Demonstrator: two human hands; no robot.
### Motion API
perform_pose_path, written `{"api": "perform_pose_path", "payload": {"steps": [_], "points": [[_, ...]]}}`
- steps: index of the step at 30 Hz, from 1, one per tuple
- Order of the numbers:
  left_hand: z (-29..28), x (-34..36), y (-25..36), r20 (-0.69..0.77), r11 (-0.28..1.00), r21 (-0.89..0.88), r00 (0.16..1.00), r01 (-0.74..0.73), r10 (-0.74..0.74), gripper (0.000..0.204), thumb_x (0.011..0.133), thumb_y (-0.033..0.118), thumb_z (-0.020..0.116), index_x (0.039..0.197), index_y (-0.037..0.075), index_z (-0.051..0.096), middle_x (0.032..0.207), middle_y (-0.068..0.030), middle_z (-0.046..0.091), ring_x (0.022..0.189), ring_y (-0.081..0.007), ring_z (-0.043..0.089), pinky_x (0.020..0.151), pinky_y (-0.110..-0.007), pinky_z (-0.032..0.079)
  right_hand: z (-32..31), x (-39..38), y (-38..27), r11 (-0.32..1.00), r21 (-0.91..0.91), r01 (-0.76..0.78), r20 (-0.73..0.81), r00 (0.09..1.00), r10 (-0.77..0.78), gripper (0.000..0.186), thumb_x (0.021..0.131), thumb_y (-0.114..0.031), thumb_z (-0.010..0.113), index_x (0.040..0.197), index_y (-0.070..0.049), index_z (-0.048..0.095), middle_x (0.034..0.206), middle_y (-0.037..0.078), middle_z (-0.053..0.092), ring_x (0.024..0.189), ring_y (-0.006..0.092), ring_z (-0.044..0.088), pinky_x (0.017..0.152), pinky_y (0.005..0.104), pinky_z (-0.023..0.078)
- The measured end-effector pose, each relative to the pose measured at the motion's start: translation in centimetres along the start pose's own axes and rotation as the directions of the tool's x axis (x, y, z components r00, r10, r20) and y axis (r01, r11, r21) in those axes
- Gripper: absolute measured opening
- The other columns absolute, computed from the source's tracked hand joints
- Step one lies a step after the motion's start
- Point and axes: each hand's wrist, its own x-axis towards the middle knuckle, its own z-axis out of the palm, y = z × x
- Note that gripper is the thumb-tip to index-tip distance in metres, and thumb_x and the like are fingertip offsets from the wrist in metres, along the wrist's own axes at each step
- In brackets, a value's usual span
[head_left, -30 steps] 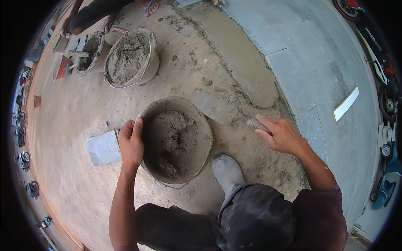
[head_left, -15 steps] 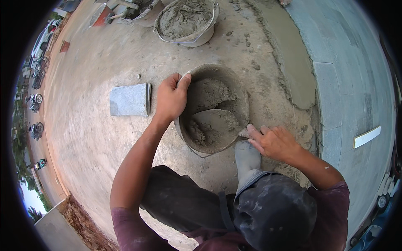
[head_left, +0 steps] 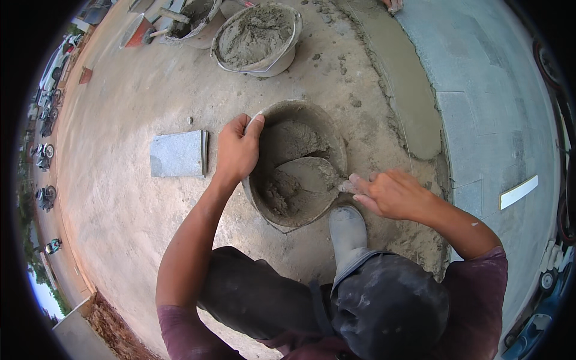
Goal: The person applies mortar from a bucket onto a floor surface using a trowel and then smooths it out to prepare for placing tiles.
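Below me on the concrete stands a bucket (head_left: 337, 127) partly filled with grey wet mortar (head_left: 295, 137). My left hand (head_left: 239, 147) is closed over its left rim, thumb on top. A trowel (head_left: 313, 174) lies low inside the bucket, its blade smeared with mortar. My right hand (head_left: 390, 193) is closed around the trowel's handle at the bucket's right edge; the fingers cover most of the handle. My rubber boot (head_left: 347, 231) stands just below the bucket.
A fuller mortar bucket (head_left: 258, 37) stands ahead, beside another bucket (head_left: 201, 27) with tools. Stacked grey tiles (head_left: 177, 154) lie left. Right are a wet mortar strip (head_left: 414, 102), laid tiles (head_left: 468, 126) and a white strip (head_left: 518, 192). Another person's hand (head_left: 393, 6) shows at the far edge.
The view has shifted slightly, so the surroundings sit lower and further left. The trowel blade has turned a little in the mortar. Both hands keep their holds.
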Motion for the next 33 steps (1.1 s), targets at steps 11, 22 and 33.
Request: {"api": "perform_pose_path", "payload": {"steps": [11, 22, 33], "points": [[0.0, 0.4, -0.9, -0.023, 0.998, -0.048, 0.999, -0.043, 0.042, 0.046, 0.104, 0.031, 0.063, 0.071, 0.003, 0.047, 0.064, 0.0013, 0.041, 0.065, -0.0082, 0.037, 0.056, -0.033, 0.034, -3.4, -0.1, 2.8, 0.868, 0.493, -0.057, 0.158, 0.987, -0.025, 0.040, 0.102, -0.037, 0.062, 0.118, -0.002, 0.069, 0.089, 0.024, 0.070, 0.082, 0.0414, 0.067, 0.079, 0.0465, 0.053], [-0.3, -0.1, -0.7, -0.038, 0.997, -0.039, 0.997, -0.062, 0.060, 0.045, 0.106, 0.030, 0.062, 0.072, 0.004, 0.048, 0.065, 0.0037, 0.042, 0.066, -0.0068, 0.036, 0.057, -0.031, 0.034, 3.1, -3.0, 4.8, 0.751, 0.649, 0.119, -0.272, 0.959, 0.083, 0.046, 0.103, -0.032, 0.066, 0.134, 0.001, 0.064, 0.086, 0.014, 0.071, 0.074, 0.0200, 0.064, 0.070, 0.0358, 0.051], [-0.5, -0.1, -0.4, -0.030, 0.996, -0.044, 0.996, -0.084, 0.083, 0.046, 0.107, 0.029, 0.061, 0.071, 0.007, 0.044, 0.067, 0.0067, 0.039, 0.066, -0.0052, 0.033, 0.057, -0.030, 0.030, 1.7, -9.3, 9.6, 0.734, 0.464, -0.497, -0.464, 0.569, 0.679, 0.046, 0.100, -0.031, 0.064, 0.132, 0.001, 0.065, 0.090, 0.020, 0.073, 0.074, 0.0321, 0.070, 0.071, 0.0428, 0.054]]}}
